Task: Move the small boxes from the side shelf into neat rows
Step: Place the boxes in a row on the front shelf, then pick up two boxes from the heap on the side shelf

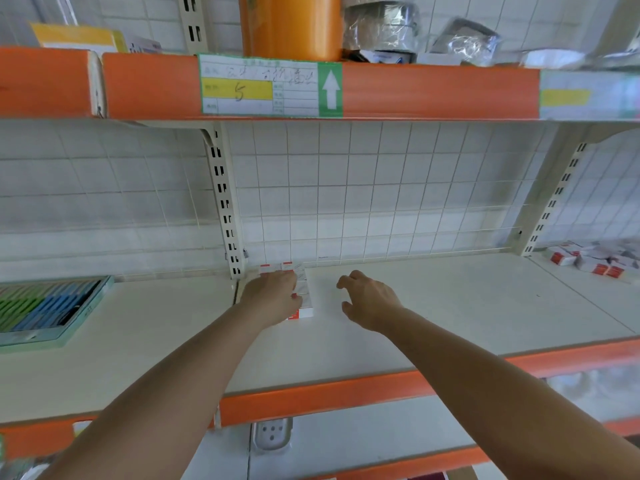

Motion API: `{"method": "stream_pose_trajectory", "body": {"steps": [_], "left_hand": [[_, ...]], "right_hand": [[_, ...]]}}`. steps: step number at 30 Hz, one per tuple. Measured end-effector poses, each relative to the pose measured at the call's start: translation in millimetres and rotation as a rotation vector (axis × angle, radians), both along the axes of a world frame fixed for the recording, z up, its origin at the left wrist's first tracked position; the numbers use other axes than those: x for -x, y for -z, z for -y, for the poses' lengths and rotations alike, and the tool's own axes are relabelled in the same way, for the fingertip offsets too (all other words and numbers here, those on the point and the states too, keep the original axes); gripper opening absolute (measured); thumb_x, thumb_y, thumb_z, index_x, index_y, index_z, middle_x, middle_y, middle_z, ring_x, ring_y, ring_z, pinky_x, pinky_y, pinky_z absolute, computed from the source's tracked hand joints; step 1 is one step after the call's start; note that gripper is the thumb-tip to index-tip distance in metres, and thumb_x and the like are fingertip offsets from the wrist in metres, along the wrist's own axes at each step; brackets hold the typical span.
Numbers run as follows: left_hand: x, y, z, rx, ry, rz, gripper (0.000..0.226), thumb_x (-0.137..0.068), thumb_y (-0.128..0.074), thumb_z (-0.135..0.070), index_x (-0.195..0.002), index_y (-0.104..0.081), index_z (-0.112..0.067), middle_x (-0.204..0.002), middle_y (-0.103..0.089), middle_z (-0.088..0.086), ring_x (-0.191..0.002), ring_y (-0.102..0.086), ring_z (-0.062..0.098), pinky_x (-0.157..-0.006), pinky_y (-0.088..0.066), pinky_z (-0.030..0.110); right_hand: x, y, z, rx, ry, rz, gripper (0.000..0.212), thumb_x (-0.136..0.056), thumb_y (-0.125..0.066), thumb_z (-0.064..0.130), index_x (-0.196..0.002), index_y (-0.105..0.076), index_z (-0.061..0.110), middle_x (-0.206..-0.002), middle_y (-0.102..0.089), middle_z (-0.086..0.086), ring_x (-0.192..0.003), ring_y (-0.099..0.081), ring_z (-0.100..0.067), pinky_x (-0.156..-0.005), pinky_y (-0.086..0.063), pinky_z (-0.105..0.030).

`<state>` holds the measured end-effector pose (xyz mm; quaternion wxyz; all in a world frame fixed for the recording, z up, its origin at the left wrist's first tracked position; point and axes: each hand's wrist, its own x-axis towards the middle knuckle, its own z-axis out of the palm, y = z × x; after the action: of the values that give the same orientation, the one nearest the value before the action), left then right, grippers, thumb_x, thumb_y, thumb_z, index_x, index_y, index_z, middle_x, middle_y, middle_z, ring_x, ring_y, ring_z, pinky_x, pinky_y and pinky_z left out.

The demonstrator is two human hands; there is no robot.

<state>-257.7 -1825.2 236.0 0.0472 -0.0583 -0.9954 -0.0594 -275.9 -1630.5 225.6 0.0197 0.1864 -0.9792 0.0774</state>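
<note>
Several small white boxes with red ends [302, 295] lie in a tight row at the back left corner of the middle shelf [450, 306], against the wire grid. My left hand [273, 296] rests flat on top of them, fingers straight. My right hand [369, 301] hovers just right of the row with loosely curled fingers and holds nothing. A loose heap of the same red and white boxes [592, 263] lies on the neighbouring shelf section at the far right.
A tray of green and blue items [45, 308] sits on the left shelf section. A slotted upright post [225, 202] stands behind the row. The upper shelf carries an orange roll [291, 26] and wrapped packages [384, 29].
</note>
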Motion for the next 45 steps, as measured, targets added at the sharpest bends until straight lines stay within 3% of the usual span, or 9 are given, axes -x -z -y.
{"method": "stream_pose_trajectory", "body": {"steps": [18, 36, 45], "left_hand": [[3, -17, -144, 0.006, 0.274, 0.082, 0.029, -0.095, -0.047, -0.036, -0.117, -0.054, -0.018, -0.116, -0.058, 0.001, -0.1, -0.056, 0.023, -0.074, -0.04, 0.029], [4, -28, -379, -0.004, 0.364, 0.098, 0.032, -0.094, -0.047, -0.037, -0.119, -0.053, -0.018, -0.115, -0.059, 0.003, -0.1, -0.056, 0.024, -0.075, -0.042, 0.03], [21, -23, -460, 0.0, 0.413, 0.11, 0.032, -0.094, -0.048, -0.037, -0.119, -0.054, -0.017, -0.116, -0.059, 0.004, -0.1, -0.057, 0.024, -0.073, -0.041, 0.029]], "right_hand": [[-32, -13, -142, 0.026, 0.196, -0.041, 0.041, -0.095, -0.048, 0.027, -0.135, -0.045, 0.022, -0.127, -0.057, -0.001, -0.111, -0.058, -0.026, -0.086, -0.049, -0.033], [-50, -29, -369, -0.024, 0.275, -0.096, 0.042, -0.094, -0.05, 0.027, -0.135, -0.046, 0.02, -0.125, -0.057, -0.004, -0.118, -0.051, -0.023, -0.089, -0.046, -0.032], [-46, -22, -444, -0.026, 0.34, -0.072, 0.042, -0.095, -0.05, 0.027, -0.136, -0.045, 0.02, -0.126, -0.057, -0.003, -0.117, -0.05, -0.023, -0.087, -0.045, -0.032]]}}
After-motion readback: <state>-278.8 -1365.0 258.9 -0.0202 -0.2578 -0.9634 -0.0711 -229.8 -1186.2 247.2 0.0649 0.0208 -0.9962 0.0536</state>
